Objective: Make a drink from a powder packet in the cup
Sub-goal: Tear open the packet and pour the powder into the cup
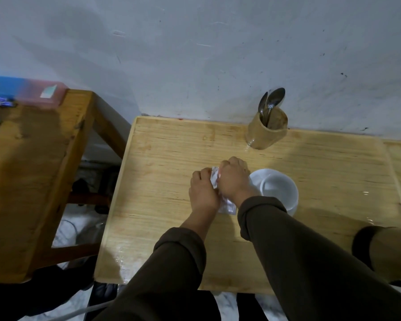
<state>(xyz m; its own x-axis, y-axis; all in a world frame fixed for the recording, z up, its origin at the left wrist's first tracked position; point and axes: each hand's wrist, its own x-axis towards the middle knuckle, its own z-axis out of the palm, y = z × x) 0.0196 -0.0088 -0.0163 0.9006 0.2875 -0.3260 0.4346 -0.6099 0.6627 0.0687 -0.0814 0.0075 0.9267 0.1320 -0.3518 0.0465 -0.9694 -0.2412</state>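
At table (171, 147) centre, left hand (203, 193) and right hand (234, 179) both pinch white packet (215, 179), print unreadable; cup (279, 188) at 3 o'clock.

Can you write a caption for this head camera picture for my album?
Both hands, left hand and right hand, grip a white packet beside a white cup.

Wooden counter (171, 147) against the wall. On it: white cup (279, 188) on saucer (256, 177); spoon holder (266, 132) behind the cup; dark item (366, 246) right of the cup, at the near edge.
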